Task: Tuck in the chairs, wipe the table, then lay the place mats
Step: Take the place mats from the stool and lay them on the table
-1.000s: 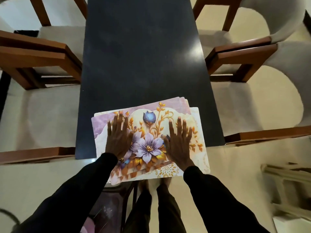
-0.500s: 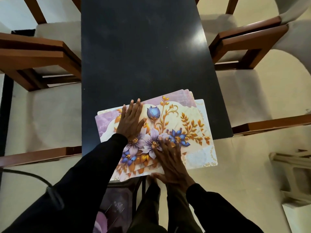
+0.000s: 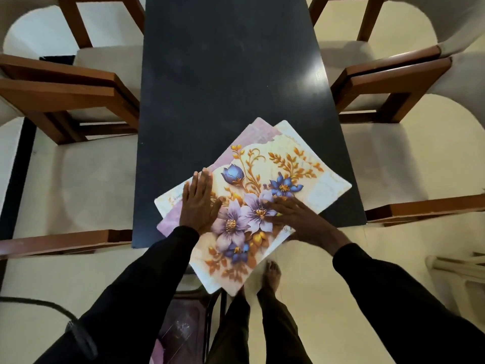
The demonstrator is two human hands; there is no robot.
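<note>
Place mats (image 3: 288,164) askew on table (image 3: 228,74); left hand (image 3: 198,206), right hand (image 3: 299,216) flat atop.

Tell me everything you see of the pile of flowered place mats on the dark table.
The pile of rectangular place mats has rounded corners, cream and lilac grounds, printed purple and blue flowers with golden leaves. It looks like glossy plastic. The mats lie fanned, turned diagonally on the near end of the dark table, one corner overhanging. The left hand and right hand press flat on top.
</note>
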